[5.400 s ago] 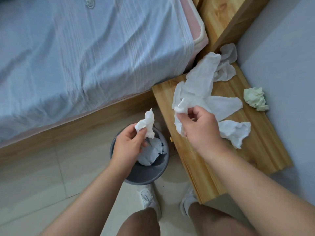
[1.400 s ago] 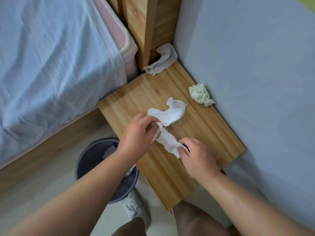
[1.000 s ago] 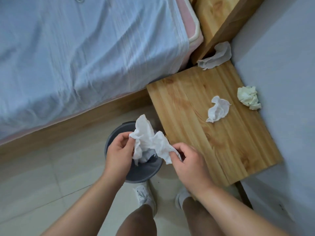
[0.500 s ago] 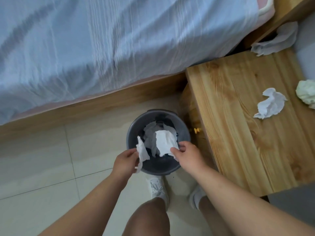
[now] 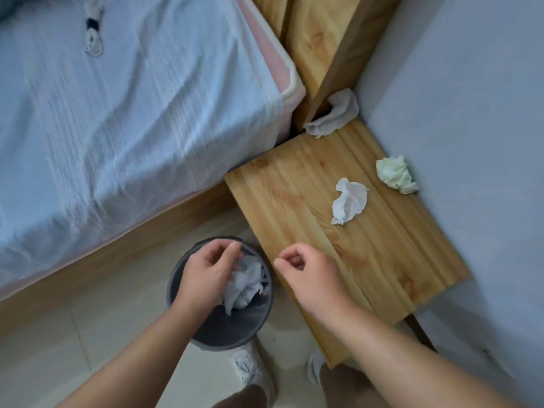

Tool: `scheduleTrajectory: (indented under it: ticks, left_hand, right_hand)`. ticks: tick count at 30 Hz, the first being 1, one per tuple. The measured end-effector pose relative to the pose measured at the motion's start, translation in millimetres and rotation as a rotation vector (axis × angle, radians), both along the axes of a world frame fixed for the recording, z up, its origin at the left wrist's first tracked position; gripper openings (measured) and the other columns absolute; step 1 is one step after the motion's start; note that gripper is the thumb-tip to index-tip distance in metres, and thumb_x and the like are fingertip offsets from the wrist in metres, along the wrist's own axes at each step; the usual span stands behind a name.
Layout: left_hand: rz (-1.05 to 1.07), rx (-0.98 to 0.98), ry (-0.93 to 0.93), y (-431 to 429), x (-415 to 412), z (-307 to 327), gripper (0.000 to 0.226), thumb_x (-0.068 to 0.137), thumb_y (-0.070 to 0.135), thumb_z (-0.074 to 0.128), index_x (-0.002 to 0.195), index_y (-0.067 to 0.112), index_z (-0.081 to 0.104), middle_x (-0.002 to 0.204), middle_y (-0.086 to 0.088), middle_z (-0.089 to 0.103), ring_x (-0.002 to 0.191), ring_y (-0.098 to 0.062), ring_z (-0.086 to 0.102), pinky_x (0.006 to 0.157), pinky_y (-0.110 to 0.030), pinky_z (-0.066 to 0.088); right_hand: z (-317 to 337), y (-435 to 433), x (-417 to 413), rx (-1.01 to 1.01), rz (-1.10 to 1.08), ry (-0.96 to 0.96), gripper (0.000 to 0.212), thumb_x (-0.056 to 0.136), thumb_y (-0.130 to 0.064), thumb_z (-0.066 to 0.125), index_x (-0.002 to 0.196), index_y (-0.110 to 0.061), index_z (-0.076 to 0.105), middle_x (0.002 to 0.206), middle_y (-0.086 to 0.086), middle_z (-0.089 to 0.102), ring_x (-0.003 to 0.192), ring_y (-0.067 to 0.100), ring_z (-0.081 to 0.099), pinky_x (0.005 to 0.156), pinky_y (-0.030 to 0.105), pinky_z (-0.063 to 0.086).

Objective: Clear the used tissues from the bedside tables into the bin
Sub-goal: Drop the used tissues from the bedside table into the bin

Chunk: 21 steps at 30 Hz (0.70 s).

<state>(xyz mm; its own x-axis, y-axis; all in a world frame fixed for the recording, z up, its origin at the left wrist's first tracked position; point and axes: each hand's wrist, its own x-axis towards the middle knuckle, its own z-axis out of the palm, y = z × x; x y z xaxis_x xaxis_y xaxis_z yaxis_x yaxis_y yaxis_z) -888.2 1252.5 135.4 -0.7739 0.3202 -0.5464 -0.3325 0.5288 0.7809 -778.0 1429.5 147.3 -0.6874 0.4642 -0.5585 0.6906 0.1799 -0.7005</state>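
Note:
A grey bin (image 5: 229,334) stands on the floor beside the wooden bedside table (image 5: 294,201), with crumpled white tissues (image 5: 247,284) inside it. My left hand (image 5: 206,272) hovers over the bin's mouth with loosely curled fingers and holds nothing. My right hand (image 5: 309,275) hangs over the table's near left corner, fingers loosely curled, holding nothing. Three tissues lie on the table: a white one (image 5: 348,203) in the middle, a pale green ball (image 5: 396,175) against the wall, and a white one (image 5: 335,114) in the far corner by the headboard.
A bed with a pale blue sheet (image 5: 132,113) fills the left side, with its wooden headboard (image 5: 318,39) behind the table. A grey wall (image 5: 471,113) borders the table on the right. My white shoes (image 5: 250,375) stand on tiled floor below the bin.
Both hands held tissue pieces over the bin half a second ago; those pieces now lie in the bin. My right hand has shifted right, over the table's corner.

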Motion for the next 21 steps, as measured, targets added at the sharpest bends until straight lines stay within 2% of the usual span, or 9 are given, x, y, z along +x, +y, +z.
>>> scheduleTrajectory:
  ticks: [2, 4, 6, 7, 10, 12, 14, 18, 21]
  left_hand:
    - [-0.114, 0.003, 0.143, 47.1, -17.0, 15.4, 0.022, 0.093, 0.059, 0.060, 0.100, 0.045, 0.076, 0.097, 0.018, 0.078, 0.090, 0.002, 0.072, 0.076, -0.023, 0.052]
    - [-0.243, -0.069, 0.340, 96.5, -33.6, 26.5, 0.025, 0.094, 0.063, 0.054, 0.108, 0.050, 0.070, 0.108, 0.027, 0.071, 0.103, 0.007, 0.065, 0.081, -0.023, 0.052]
    - [-0.381, -0.175, 0.527, 145.5, -48.3, 31.3, 0.036, 0.095, 0.063, 0.051, 0.127, 0.049, 0.062, 0.130, 0.026, 0.061, 0.127, -0.001, 0.054, 0.099, -0.032, 0.050]
    - [-0.454, -0.231, 0.604, 168.8, -55.6, 31.6, 0.043, 0.097, 0.060, 0.052, 0.137, 0.044, 0.057, 0.143, 0.017, 0.056, 0.138, -0.010, 0.047, 0.106, -0.036, 0.046]
    - [-0.670, -0.352, 0.791, 227.1, -74.8, 28.5, 0.056, 0.101, 0.048, 0.057, 0.154, 0.034, 0.044, 0.165, 0.003, 0.039, 0.155, -0.023, 0.029, 0.117, -0.048, 0.041]
    - [-0.776, -0.397, 0.875, 254.5, -85.3, 24.3, 0.062, 0.101, 0.043, 0.059, 0.158, 0.028, 0.040, 0.169, -0.004, 0.034, 0.159, -0.028, 0.023, 0.117, -0.054, 0.041]
    - [-0.854, -0.422, 0.931, 273.4, -91.1, 19.2, 0.066, 0.099, 0.040, 0.062, 0.159, 0.025, 0.037, 0.170, -0.008, 0.032, 0.158, -0.031, 0.023, 0.116, -0.057, 0.044]
    - [-0.807, -0.418, 0.823, 295.4, -94.2, 6.7, 0.068, 0.100, 0.035, 0.060, 0.161, 0.031, 0.031, 0.172, -0.011, 0.027, 0.156, -0.037, 0.026, 0.114, -0.059, 0.042]
    - [-0.784, -0.442, 0.692, 299.4, -97.6, -3.1, 0.066, 0.102, 0.030, 0.056, 0.163, 0.033, 0.029, 0.167, -0.012, 0.035, 0.149, -0.038, 0.035, 0.114, -0.057, 0.042]
  right_hand:
    - [23.0, 45.2, -1.9, 0.171, -0.082, 0.080, 0.011, 0.086, -0.048, 0.070, 0.086, -0.040, 0.064, 0.088, -0.024, 0.070, 0.083, -0.005, 0.064, 0.069, 0.020, 0.051]
    - [36.8, 89.2, -2.8, 0.344, -0.145, 0.171, 0.018, 0.088, -0.045, 0.073, 0.102, -0.039, 0.065, 0.099, -0.019, 0.070, 0.094, 0.001, 0.062, 0.077, 0.023, 0.049]
    - [39.2, 126.3, -4.7, 0.490, -0.156, 0.269, 0.039, 0.088, -0.040, 0.077, 0.123, -0.028, 0.065, 0.120, -0.009, 0.067, 0.114, 0.011, 0.058, 0.094, 0.026, 0.048]
    - [36.1, 140.7, -6.2, 0.558, -0.113, 0.290, 0.050, 0.088, -0.041, 0.078, 0.132, -0.024, 0.062, 0.131, -0.005, 0.064, 0.124, 0.013, 0.054, 0.104, 0.030, 0.046]
    - [19.2, 162.7, -14.2, 0.725, 0.103, 0.168, 0.094, 0.079, -0.062, 0.077, 0.156, -0.022, 0.039, 0.162, 0.009, 0.040, 0.149, 0.027, 0.032, 0.122, 0.047, 0.029]
    - [7.7, 168.9, -19.3, 0.777, 0.180, 0.046, 0.118, 0.071, -0.078, 0.072, 0.163, -0.023, 0.023, 0.170, 0.016, 0.023, 0.156, 0.035, 0.022, 0.125, 0.058, 0.022]
    - [-2.1, 173.8, -21.7, 0.794, 0.207, -0.051, 0.130, 0.065, -0.090, 0.064, 0.164, -0.022, 0.014, 0.172, 0.021, 0.015, 0.158, 0.040, 0.016, 0.124, 0.064, 0.019]
    - [-15.8, 178.6, -20.1, 0.780, 0.254, -0.177, 0.129, 0.067, -0.091, 0.061, 0.164, -0.021, 0.011, 0.172, 0.023, 0.007, 0.158, 0.044, 0.007, 0.122, 0.068, 0.017]
    - [-18.5, 180.7, -18.2, 0.795, 0.252, -0.161, 0.106, 0.075, -0.074, 0.072, 0.158, -0.021, 0.035, 0.168, 0.022, 0.023, 0.154, 0.042, 0.021, 0.114, 0.061, 0.036]
